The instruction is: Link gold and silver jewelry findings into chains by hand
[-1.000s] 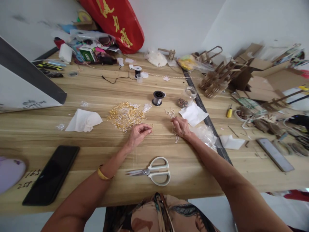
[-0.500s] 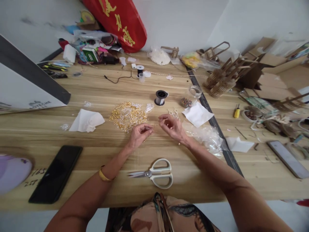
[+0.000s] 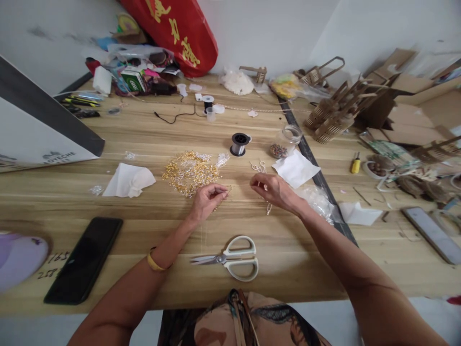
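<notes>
My left hand (image 3: 208, 199) is pinched on a thin gold strand (image 3: 229, 189), whose end pokes out past the fingertips and a bit of which hangs below them. Just behind that hand lies a tangled heap of gold and silver beaded pieces (image 3: 189, 173). To its right, my right hand (image 3: 271, 187) has thumb and fingers together, low above small white ring-ended pieces (image 3: 259, 166); whatever is between those fingers is too small to make out. Scissors with white handles (image 3: 240, 259) lie in front of both hands, blades toward the left.
Beyond the hands stand a wire spool (image 3: 239, 144) and a clear jar of dark beads (image 3: 288, 139). White paper (image 3: 297, 168) and crumpled plastic bags (image 3: 319, 202) lie at right. A black phone (image 3: 84, 259) and white tissue (image 3: 127, 180) lie left. Small wooden baskets (image 3: 331, 115) stand back right.
My right hand has moved to the right, away from the left hand, and is now over the white pieces. My left hand stays almost where it was.
</notes>
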{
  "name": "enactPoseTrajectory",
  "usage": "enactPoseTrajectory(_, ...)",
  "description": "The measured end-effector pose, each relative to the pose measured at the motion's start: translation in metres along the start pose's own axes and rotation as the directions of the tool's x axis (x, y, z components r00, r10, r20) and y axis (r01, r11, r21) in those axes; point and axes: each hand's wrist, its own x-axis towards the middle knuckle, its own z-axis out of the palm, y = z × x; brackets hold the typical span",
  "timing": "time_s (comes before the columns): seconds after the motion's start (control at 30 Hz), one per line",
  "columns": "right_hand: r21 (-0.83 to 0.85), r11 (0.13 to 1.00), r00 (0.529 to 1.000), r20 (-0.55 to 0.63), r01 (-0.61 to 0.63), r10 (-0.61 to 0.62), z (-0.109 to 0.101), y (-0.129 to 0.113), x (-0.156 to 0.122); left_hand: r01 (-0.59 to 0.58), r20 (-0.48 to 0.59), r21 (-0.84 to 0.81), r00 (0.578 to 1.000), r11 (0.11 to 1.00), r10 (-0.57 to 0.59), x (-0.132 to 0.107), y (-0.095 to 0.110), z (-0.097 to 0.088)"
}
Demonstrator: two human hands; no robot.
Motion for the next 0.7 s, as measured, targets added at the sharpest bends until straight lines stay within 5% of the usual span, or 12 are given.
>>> enactPoseTrajectory(0.13, -0.248, 0.969, 0.985, 0.166, 0.001, 0.042, -0.005, 0.009, -0.011, 0.011, -0.02, -0.018, 1.0, 1.0, -0.011, 0.0, 0.001, 0.0)
enactPoseTrajectory(0.33, -0.448, 0.894, 0.957, 0.26, 0.001, 0.129, -0.004, 0.0, -0.02, 0.009, -0.022, -0.027, 1.0, 1.0, -0.009, 0.001, 0.0, 0.0)
enactPoseTrajectory(0.7, -0.527, 0.849, 0.954, 0.272, 0.041, 0.123, 0.004, 0.004, -0.02, 0.015, -0.003, 0.0, 1.0, 1.0, -0.015, -0.001, 0.004, 0.0)
